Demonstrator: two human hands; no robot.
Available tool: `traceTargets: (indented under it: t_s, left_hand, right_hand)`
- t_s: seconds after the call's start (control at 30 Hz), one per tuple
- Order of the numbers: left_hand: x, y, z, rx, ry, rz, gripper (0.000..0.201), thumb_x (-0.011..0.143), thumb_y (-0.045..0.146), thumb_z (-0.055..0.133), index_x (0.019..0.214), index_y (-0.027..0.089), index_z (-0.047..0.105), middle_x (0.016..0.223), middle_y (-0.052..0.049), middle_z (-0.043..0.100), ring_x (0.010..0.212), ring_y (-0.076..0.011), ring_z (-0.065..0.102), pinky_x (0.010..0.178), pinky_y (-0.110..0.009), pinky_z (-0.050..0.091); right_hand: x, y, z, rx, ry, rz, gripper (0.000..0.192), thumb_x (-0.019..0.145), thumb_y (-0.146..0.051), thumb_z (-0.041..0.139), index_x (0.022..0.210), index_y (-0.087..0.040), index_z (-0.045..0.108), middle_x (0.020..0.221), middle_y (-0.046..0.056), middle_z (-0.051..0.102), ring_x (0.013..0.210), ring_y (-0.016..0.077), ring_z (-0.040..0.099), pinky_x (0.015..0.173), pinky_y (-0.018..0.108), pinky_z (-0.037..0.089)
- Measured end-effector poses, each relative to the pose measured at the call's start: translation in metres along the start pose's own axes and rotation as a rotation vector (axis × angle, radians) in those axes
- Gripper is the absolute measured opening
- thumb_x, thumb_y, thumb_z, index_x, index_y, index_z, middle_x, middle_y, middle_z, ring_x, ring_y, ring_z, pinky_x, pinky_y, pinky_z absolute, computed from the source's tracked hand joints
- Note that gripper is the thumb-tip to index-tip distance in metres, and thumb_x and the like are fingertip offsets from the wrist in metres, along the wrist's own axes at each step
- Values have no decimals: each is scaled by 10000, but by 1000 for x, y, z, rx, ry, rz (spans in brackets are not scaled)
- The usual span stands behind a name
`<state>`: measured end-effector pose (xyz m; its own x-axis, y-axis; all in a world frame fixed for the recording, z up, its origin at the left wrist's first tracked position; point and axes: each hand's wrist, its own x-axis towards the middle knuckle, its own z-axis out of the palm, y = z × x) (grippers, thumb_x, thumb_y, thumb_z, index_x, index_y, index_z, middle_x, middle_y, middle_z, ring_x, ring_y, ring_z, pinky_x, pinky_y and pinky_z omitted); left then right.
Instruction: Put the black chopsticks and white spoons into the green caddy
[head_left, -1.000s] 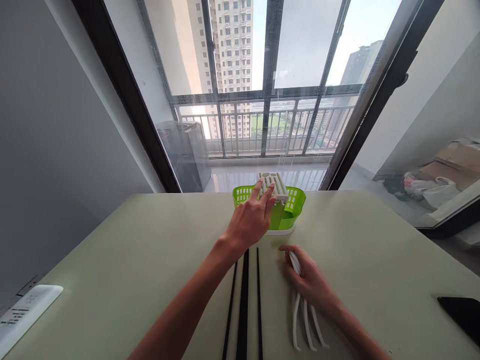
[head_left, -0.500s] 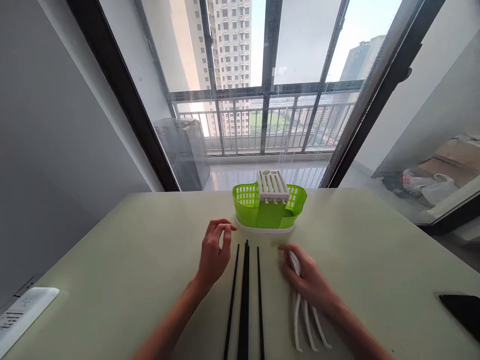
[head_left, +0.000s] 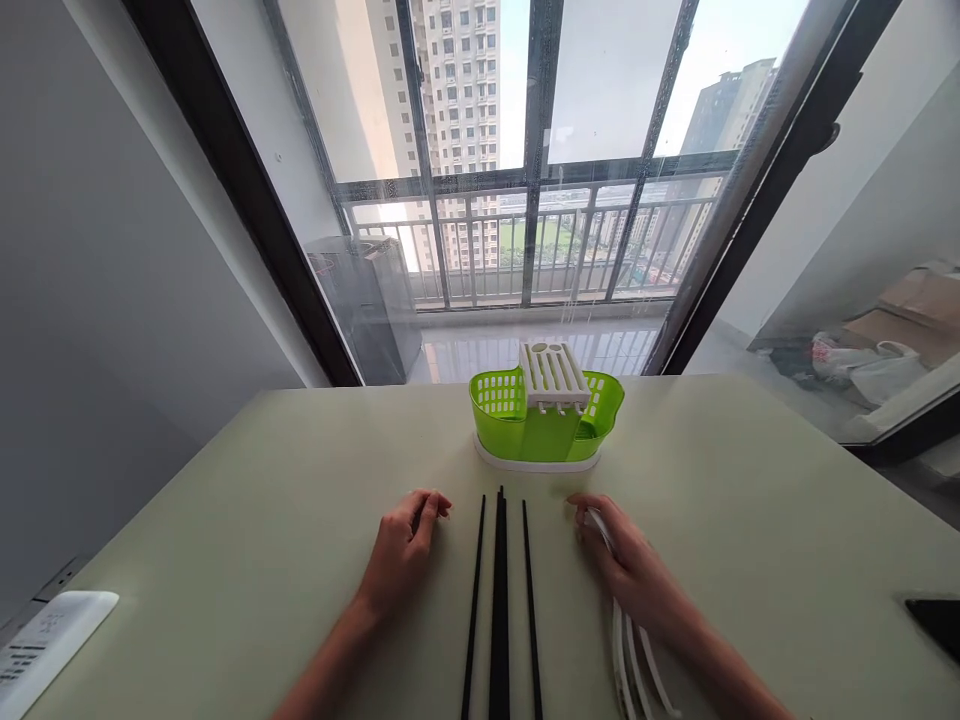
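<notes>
Here we saw the left hand [head_left: 403, 545] resting on the table [head_left: 225, 520] just left of the black chopsticks [head_left: 500, 600], fingers loosely curled together, holding nothing. Right of the chopsticks, the right hand [head_left: 626, 565] lay over the white chopsticks [head_left: 637, 655], fingers closed around them. Beyond the chopsticks stood the green holder [head_left: 544, 420].

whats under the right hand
The right hand rests on white chopsticks, whose ends stick out toward the person. Their tips, and how many there are, are covered by the hand.
</notes>
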<state>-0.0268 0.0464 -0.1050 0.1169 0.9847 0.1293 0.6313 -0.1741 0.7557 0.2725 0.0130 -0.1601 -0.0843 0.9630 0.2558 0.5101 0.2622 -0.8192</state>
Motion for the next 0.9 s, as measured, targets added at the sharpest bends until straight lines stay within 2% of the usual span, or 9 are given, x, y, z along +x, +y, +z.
traceTargets:
  t_s: [0.27,0.43,0.63,0.9]
  left_hand:
    - [1,0,-1,27,-12,31,376,998,463,394,890,230,669,873,-37,723,848,-206,686,823,-323,532]
    - [2,1,0,74,-10,61,376,997,449,389,868,238,672,865,-43,718,847,-217,679,801,-324,533]
    - [2,-2,1,88,-30,74,361,1006,432,382,876,246,663,875,-47,708,858,-224,667,825,-332,523]
    - [2,-2,1,86,-53,73,374,1016,444,357,877,251,646,845,-45,686,834,-221,656,837,-350,518]
  right_hand:
    - [1,-3,-2,30,-26,11,284,1016,-376,369,1188,-247,554,1141,86,635,1068,223,613,942,361,512]
    - [1,-2,-3,26,5,8,280,1014,-350,362,1182,-249,561,1163,94,620,1064,225,619,937,367,520]
    - [0,-2,-2,12,-30,4,287,1024,-328,352,1237,-265,533,1183,95,596,1082,222,604,929,357,513]
    - [-2,-2,1,-5,-53,2,274,1032,-310,326,1196,-276,543,1160,89,584,1084,225,586,931,356,505]
